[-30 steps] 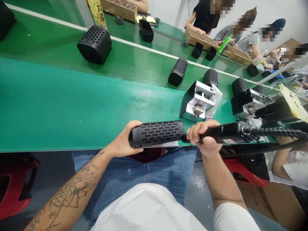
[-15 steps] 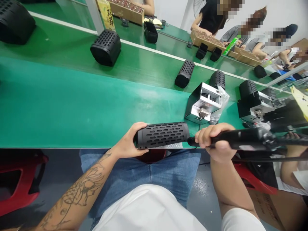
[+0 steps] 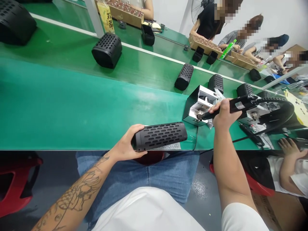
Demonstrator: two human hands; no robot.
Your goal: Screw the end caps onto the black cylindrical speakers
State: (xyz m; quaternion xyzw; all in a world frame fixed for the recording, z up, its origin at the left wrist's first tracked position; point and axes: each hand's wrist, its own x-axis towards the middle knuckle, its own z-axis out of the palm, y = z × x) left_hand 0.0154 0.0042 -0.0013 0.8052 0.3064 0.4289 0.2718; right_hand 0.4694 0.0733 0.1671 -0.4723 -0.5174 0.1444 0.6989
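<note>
My left hand (image 3: 128, 144) is wrapped round the left end of a black speaker housing (image 3: 163, 134) with rows of slots. The housing lies on its side at the table's front edge, over a pale textured pad (image 3: 172, 146). In my right hand (image 3: 226, 114) is a black electric screwdriver (image 3: 240, 104), its cable running off to the right. The screwdriver's tip is at the front of a silver and black screw feeder (image 3: 201, 104); whether a screw sits on the bit is too small to tell.
Several more black housings, such as one at the left (image 3: 107, 49) and one near the feeder (image 3: 184, 77), stand on the green conveyor (image 3: 144, 69) beyond the mat. A second feeder (image 3: 255, 115) is at the right, near a co-worker's hand (image 3: 290, 147). People sit opposite behind cardboard trays (image 3: 207, 43).
My right hand has lifted the screwdriver up and away from the housing's right end, to the front of the screw feeder. The left hand and the housing stay nearly in place.
</note>
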